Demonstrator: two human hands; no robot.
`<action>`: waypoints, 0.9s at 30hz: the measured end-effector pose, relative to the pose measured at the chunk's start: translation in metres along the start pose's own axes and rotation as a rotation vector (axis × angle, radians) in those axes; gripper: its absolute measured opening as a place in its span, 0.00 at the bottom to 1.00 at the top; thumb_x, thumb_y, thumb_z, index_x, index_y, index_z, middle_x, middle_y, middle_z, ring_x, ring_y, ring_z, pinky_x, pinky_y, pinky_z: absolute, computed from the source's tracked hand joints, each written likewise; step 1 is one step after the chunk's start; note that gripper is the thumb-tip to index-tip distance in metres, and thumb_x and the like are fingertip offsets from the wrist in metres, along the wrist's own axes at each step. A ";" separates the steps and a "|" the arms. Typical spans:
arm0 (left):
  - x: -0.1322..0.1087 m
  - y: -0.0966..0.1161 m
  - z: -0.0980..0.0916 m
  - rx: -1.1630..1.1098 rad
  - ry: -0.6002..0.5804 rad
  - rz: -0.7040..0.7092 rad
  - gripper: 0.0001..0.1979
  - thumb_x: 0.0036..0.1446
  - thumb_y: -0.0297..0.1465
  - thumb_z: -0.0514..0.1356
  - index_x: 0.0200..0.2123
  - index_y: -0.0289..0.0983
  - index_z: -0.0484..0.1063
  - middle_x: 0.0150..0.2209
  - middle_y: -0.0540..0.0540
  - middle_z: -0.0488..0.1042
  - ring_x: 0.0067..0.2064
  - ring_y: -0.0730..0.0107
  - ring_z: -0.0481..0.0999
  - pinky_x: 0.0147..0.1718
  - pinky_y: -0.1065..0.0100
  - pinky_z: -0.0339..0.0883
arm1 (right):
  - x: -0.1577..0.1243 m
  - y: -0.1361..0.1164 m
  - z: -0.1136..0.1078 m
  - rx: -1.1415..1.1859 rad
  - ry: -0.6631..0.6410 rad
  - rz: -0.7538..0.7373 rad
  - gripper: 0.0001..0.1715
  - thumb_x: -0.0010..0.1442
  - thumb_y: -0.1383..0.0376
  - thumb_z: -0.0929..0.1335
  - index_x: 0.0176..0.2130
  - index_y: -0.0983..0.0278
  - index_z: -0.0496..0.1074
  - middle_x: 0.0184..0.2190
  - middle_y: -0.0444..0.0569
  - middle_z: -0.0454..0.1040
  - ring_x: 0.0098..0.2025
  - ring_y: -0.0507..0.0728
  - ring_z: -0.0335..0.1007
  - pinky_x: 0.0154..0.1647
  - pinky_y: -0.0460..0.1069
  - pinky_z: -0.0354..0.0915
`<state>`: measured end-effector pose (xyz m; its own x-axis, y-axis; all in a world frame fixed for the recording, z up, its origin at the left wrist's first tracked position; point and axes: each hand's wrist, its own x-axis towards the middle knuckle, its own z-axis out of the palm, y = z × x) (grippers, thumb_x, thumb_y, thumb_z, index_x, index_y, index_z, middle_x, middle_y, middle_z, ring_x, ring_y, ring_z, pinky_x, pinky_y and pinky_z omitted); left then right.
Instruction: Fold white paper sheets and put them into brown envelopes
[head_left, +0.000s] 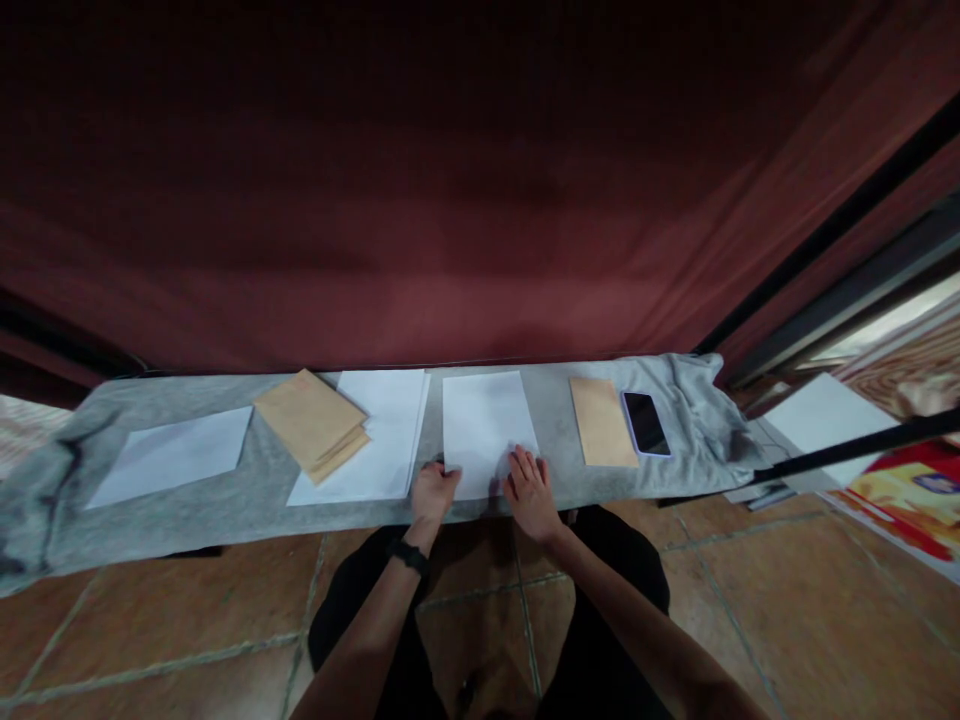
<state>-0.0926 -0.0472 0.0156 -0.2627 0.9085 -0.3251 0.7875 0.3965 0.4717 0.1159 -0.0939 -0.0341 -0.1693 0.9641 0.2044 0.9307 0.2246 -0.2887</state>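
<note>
A white sheet of paper [486,425] lies in front of me on the grey cloth-covered bench. At its lower left edge is my left hand [435,491], fingers curled and thumb on the paper, pinching that edge. My right hand [531,492] rests on the lower right part of the same sheet, with its fingers stretched out flat. Just left of the sheet is a stack of white paper [386,440], partly covered by several brown envelopes [311,420]. To the right lies a single brown envelope [603,420].
A dark-screened phone [646,423] lies beside the single envelope. Another white paper [176,455] is at the left of the grey cloth [255,510]. A red curtain [465,250] hangs behind the bench. A dark bar [862,447] crosses at right, near papers and a red package [911,490].
</note>
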 end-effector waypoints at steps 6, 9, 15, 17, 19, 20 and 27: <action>0.011 0.002 -0.011 0.056 -0.026 0.037 0.12 0.67 0.36 0.58 0.31 0.39 0.72 0.26 0.49 0.76 0.34 0.65 0.80 0.31 0.70 0.64 | 0.043 -0.008 0.001 0.015 -0.033 -0.088 0.30 0.73 0.63 0.62 0.71 0.66 0.62 0.73 0.60 0.59 0.74 0.66 0.56 0.73 0.65 0.54; 0.008 -0.002 -0.014 0.093 -0.036 0.051 0.10 0.67 0.35 0.59 0.33 0.39 0.73 0.28 0.48 0.77 0.36 0.64 0.80 0.34 0.68 0.65 | 0.054 -0.006 0.005 0.011 -0.043 -0.136 0.31 0.74 0.61 0.61 0.71 0.68 0.62 0.73 0.60 0.59 0.74 0.65 0.55 0.74 0.64 0.53; -0.004 -0.002 0.002 0.292 0.291 0.253 0.16 0.71 0.34 0.51 0.52 0.34 0.73 0.44 0.34 0.80 0.51 0.48 0.80 0.51 0.52 0.71 | 0.056 -0.003 0.017 0.006 -0.032 -0.149 0.33 0.75 0.58 0.60 0.73 0.66 0.58 0.74 0.58 0.57 0.75 0.65 0.54 0.75 0.66 0.49; 0.002 0.007 0.016 0.272 0.329 0.494 0.21 0.72 0.34 0.47 0.59 0.33 0.71 0.57 0.32 0.77 0.61 0.49 0.74 0.60 0.50 0.67 | 0.056 -0.004 0.021 0.002 -0.032 -0.139 0.33 0.75 0.57 0.60 0.73 0.67 0.58 0.74 0.57 0.56 0.75 0.66 0.53 0.76 0.66 0.47; 0.012 0.018 0.032 0.235 0.255 0.707 0.25 0.73 0.34 0.45 0.67 0.33 0.64 0.68 0.34 0.67 0.71 0.53 0.64 0.68 0.50 0.59 | 0.057 -0.003 0.023 -0.001 -0.037 -0.153 0.34 0.74 0.58 0.60 0.73 0.68 0.58 0.75 0.57 0.55 0.76 0.65 0.52 0.76 0.65 0.46; 0.018 0.022 0.040 0.243 0.216 0.770 0.26 0.73 0.36 0.45 0.69 0.33 0.62 0.71 0.35 0.64 0.73 0.52 0.60 0.70 0.48 0.57 | 0.058 -0.003 0.024 -0.002 -0.039 -0.165 0.34 0.74 0.59 0.60 0.73 0.68 0.58 0.75 0.57 0.55 0.76 0.65 0.51 0.76 0.65 0.45; 0.038 0.015 0.061 0.310 0.227 0.724 0.35 0.72 0.43 0.48 0.74 0.30 0.52 0.74 0.33 0.55 0.76 0.52 0.53 0.73 0.48 0.50 | 0.061 0.014 0.021 -0.021 0.013 -0.163 0.36 0.74 0.61 0.59 0.75 0.68 0.54 0.73 0.57 0.59 0.75 0.64 0.54 0.76 0.63 0.47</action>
<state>-0.0571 -0.0150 -0.0393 0.2899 0.9431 0.1627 0.9147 -0.3231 0.2427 0.1123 -0.0288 -0.0449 -0.3149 0.9131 0.2591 0.8976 0.3752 -0.2312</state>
